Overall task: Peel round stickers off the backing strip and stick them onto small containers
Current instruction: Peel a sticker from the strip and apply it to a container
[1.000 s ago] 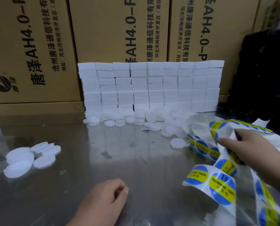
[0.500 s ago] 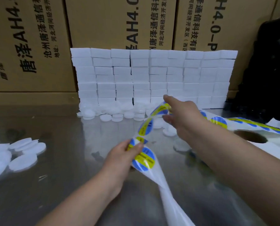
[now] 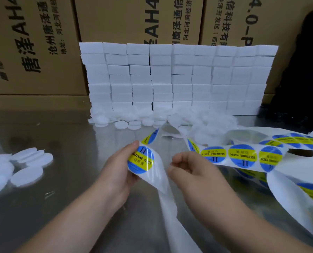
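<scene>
Backing strip [image 3: 170, 212] up off the table and looped through the air between both hands! Pinched by the left hand [image 3: 115, 174], thumb pressed on the front near the top edge, fingers curled round behind. Sitting right on that pinched stretch, one round sticker [image 3: 140, 159]: blue, yellow band across, SOLDERING PASTE in print, face toward the camera. Below the grip, bare glossy strip trailing down toward the near edge of view. Right hand [image 3: 194, 174] just beside, fingers curled in, thumb and forefinger tips close together by the strip's right edge; pinching it or merely near it, cannot tell. Behind the right knuckles, more strip heading off right, a row of stickers [image 3: 242, 156] face up, leading to a loose roll [image 3: 298, 152] lying on the shiny metal table [image 3: 70, 161]. Small containers [image 3: 133, 123] over on the far side: white, round, heaped at the foot of a wall of white blocks [image 3: 177, 79], well apart from both hands. Another cluster of white round pieces [image 3: 28, 167] at the left edge of the table. At the back, cardboard boxes [image 3: 115, 21] with black lettering. Far right, a dark shape [image 3: 308, 70], too murky to name.
</scene>
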Demonstrator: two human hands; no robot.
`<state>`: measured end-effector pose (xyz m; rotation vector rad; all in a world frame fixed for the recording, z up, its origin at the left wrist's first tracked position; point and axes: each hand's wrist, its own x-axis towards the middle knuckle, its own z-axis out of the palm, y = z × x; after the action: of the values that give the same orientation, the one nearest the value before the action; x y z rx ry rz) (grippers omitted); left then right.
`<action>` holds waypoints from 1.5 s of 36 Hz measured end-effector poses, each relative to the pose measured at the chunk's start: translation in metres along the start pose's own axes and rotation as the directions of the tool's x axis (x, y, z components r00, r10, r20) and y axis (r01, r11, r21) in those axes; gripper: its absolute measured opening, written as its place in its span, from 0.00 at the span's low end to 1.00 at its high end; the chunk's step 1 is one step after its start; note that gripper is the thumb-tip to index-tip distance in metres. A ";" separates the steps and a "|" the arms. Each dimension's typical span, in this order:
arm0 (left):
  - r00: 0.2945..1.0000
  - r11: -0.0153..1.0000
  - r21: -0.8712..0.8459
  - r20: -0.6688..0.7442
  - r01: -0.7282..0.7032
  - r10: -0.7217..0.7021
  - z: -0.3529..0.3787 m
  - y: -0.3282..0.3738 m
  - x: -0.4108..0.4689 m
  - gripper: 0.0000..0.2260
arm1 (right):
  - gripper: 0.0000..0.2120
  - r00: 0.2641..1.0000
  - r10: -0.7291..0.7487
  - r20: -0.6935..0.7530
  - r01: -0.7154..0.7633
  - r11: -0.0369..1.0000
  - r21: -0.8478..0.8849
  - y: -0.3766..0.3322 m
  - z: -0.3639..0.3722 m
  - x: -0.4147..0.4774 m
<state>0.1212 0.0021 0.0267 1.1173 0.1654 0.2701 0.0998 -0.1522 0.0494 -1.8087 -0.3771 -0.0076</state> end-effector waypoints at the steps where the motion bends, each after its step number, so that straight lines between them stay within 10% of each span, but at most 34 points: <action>1: 1.000 1.000 0.015 0.005 -0.001 0.001 0.001 0.000 -0.001 0.08 | 0.05 0.999 0.042 0.033 -0.041 0.999 -0.024 0.000 0.003 0.003; 10: 0.994 0.961 0.254 0.021 -0.107 0.105 0.003 -0.006 -0.010 0.09 | 0.08 0.961 0.029 0.276 -0.048 0.997 0.062 0.012 0.020 0.021; 16: 0.964 0.899 0.406 -0.129 -0.163 0.233 0.000 -0.014 -0.002 0.11 | 0.07 0.981 0.135 -0.138 -0.085 0.945 0.317 0.044 0.011 0.043; 22: 0.926 0.840 0.536 -0.270 -0.083 0.264 0.002 -0.016 0.029 0.06 | 0.06 0.971 0.154 -0.183 -0.082 0.933 0.350 0.056 0.014 0.042; 30: 0.969 0.141 0.978 0.122 -0.154 0.214 0.015 0.017 0.140 0.15 | 0.05 0.960 0.167 -0.223 -0.074 0.925 0.373 0.058 0.010 0.051; 33: 0.944 -0.225 0.935 0.306 -0.274 0.121 0.036 0.013 0.173 0.18 | 0.04 0.964 0.162 -0.210 -0.080 0.932 0.354 0.060 0.008 0.053; 37: 0.897 -0.465 0.786 0.441 -0.407 -0.038 0.076 -0.007 0.209 0.22 | 0.06 0.966 0.147 -0.213 -0.062 0.931 0.359 0.060 0.006 0.056; 44: 0.893 -0.472 0.760 0.412 -0.448 -0.183 0.107 -0.046 0.233 0.25 | 0.10 0.965 0.151 -0.215 -0.061 0.925 0.376 0.059 0.005 0.059; 54: 0.850 -0.470 0.755 0.526 -0.458 0.017 0.107 -0.052 0.226 0.07 | 0.18 0.958 0.199 -0.204 -0.100 0.905 0.414 0.054 0.004 0.058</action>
<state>0.3727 -0.0450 0.0267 3.1786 -0.3029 0.4121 0.1680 -0.1458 0.0095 -1.4042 -0.0537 -0.0400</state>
